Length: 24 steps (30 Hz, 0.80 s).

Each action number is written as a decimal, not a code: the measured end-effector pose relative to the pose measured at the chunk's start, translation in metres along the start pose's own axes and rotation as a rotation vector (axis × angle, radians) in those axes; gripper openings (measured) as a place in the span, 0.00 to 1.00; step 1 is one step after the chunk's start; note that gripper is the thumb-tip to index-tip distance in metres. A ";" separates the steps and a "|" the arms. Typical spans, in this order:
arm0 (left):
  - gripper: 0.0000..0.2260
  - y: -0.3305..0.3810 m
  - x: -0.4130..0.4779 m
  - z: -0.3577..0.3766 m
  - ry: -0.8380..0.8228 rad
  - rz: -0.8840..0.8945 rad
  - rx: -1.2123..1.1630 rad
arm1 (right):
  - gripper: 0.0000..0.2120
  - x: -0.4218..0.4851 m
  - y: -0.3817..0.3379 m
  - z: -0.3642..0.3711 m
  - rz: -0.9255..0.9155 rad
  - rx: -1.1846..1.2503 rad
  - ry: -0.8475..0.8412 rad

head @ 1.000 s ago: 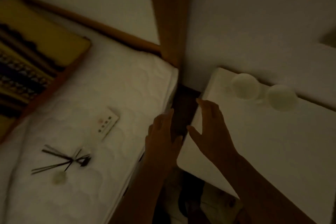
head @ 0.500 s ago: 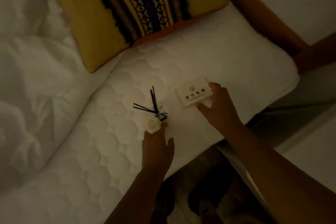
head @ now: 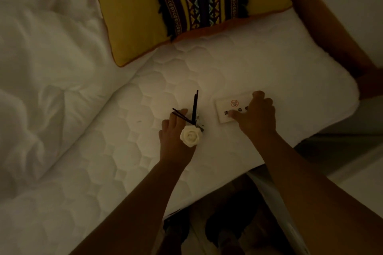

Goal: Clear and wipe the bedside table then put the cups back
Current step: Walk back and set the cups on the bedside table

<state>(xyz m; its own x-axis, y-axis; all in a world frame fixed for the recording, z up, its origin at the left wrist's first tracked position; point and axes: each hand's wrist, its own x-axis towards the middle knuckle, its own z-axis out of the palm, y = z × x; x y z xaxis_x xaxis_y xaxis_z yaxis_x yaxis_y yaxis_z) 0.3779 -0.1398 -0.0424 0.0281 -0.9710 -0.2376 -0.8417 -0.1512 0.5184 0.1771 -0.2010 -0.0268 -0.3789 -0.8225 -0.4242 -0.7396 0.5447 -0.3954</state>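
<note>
On the white quilted mattress (head: 128,151) lies a reed diffuser (head: 191,118) with black sticks and a white rose (head: 190,135). My left hand (head: 175,134) is closed around it, the rose resting over my wrist. To its right lies a small white no-smoking sign card (head: 230,107). My right hand (head: 258,116) grips the card's right half, thumb on its front edge, fingers curled over the far edge. A strip of the bedside table (head: 356,172) shows at the right edge. The cups are out of view.
A yellow cushion (head: 186,6) with a patterned stripe lies at the head of the bed. A rumpled white duvet (head: 41,68) fills the left. A wooden bed frame (head: 331,27) runs along the right. Dark floor and feet (head: 228,230) show below.
The view swung from the bedside table with two cups to the bed. My left hand closed on the diffuser and my right hand moved onto the sign card and gripped it.
</note>
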 end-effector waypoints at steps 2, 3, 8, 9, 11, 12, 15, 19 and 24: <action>0.29 0.000 0.003 0.003 0.002 0.026 0.010 | 0.40 -0.001 0.005 -0.001 0.029 0.114 -0.046; 0.28 0.001 0.004 0.004 -0.002 0.028 0.007 | 0.38 -0.002 0.008 -0.001 0.040 0.184 -0.067; 0.21 0.011 0.010 0.005 0.002 0.071 -0.006 | 0.20 -0.006 0.035 -0.014 0.141 0.552 -0.200; 0.21 0.017 0.011 0.005 -0.003 0.074 -0.028 | 0.16 -0.008 0.042 -0.018 0.158 0.621 -0.214; 0.22 0.029 0.012 0.007 -0.020 0.059 -0.069 | 0.11 -0.015 0.053 -0.024 0.181 0.745 -0.253; 0.23 0.039 0.010 0.010 -0.040 0.078 -0.086 | 0.10 -0.020 0.063 -0.030 0.197 0.801 -0.263; 0.21 0.073 0.001 0.024 -0.130 0.161 -0.180 | 0.12 -0.034 0.100 -0.054 0.241 0.946 -0.249; 0.19 0.127 -0.014 0.056 -0.412 0.222 -0.201 | 0.10 -0.061 0.166 -0.089 0.260 0.952 -0.115; 0.25 0.205 -0.052 0.100 -0.570 0.368 -0.159 | 0.08 -0.111 0.265 -0.123 0.420 0.995 0.061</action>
<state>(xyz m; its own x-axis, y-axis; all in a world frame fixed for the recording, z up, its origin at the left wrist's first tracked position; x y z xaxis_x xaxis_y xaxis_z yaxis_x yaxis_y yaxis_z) 0.1494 -0.1015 -0.0061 -0.5675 -0.7224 -0.3951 -0.6518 0.1009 0.7517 -0.0453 0.0143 0.0156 -0.5438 -0.5312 -0.6497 0.2287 0.6511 -0.7237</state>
